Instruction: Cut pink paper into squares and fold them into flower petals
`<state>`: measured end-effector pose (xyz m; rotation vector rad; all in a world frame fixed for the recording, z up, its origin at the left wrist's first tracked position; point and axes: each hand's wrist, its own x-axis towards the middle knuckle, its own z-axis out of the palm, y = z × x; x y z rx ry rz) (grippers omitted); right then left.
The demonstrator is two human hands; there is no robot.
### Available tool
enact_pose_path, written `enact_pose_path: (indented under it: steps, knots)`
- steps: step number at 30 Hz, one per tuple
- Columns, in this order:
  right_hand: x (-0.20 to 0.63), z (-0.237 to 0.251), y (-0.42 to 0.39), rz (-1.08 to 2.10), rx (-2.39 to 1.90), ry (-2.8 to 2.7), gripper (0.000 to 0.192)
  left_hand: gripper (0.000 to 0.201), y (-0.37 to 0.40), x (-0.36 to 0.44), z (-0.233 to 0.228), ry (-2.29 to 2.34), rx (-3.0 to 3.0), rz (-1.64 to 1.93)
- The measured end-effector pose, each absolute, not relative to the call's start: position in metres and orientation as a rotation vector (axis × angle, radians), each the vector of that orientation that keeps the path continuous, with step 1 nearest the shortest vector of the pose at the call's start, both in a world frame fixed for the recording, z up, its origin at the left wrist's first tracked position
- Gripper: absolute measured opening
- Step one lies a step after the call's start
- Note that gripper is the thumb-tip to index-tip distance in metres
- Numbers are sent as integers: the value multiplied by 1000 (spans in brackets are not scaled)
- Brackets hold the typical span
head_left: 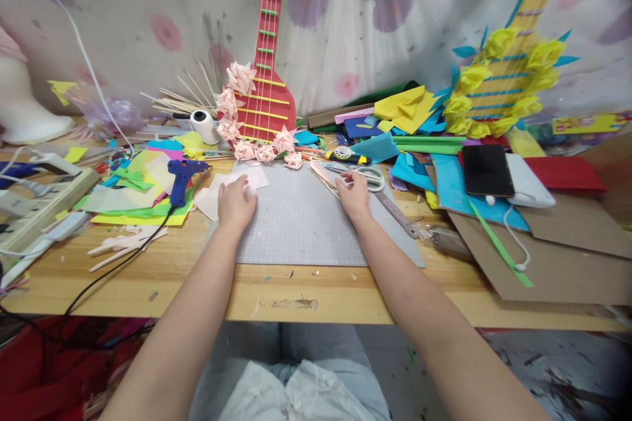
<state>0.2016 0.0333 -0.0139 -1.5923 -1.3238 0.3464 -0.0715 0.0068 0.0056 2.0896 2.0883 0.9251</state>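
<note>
The left hand (236,202) lies palm down on pale pink sheets of paper (232,187) at the far left corner of the grey gridded cutting mat (306,223). Its grip is released; the fingers rest flat on the paper and grasp nothing. The right hand (353,195) lies at the far right part of the same mat, fingers curled over the handles of the white-handled scissors (368,176). Whether the grip is clenched on the handles cannot be told.

The cutting mat sits at the middle of the wooden desk (266,289), reaching close to its near edge. A metal ruler (397,214) lies along the right edge of the mat, just beside the right hand. A blue hot-glue gun (182,177) stands left of the pink paper, on a stack of coloured paper sheets (133,200). At the far edge of the desk a red cardboard guitar trimmed with pink paper flowers (264,79) leans upright against the wall cloth. A black phone (487,170) lies on blue paper toward the right side of the desk.
</note>
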Motion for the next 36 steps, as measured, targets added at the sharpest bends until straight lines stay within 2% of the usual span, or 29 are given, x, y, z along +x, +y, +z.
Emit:
enact_pose_path:
  steps: [5,12,21,25,31,34,36]
  knots:
    - [198,-12,31,362,-1525,-1369,22,45,17,-53,9,2077,2338,724]
    - [196,-7,28,354,-1464,-1392,21,39,33,-49,19,2317,2253,341]
    - [193,-8,26,331,-1435,-1439,20,42,37,-53,15,2183,2204,560]
    - [193,-10,26,321,-1429,-1440,18,34,40,-53,11,2210,2207,577]
    - [194,-8,25,286,-1454,-1455,19,32,36,-47,16,2254,2187,728]
    - [189,-2,18,278,-1434,-1576,25,31,25,-31,22,2127,2261,893]
    - [182,2,11,266,-1366,-1758,38,31,15,-14,23,2000,2339,937]
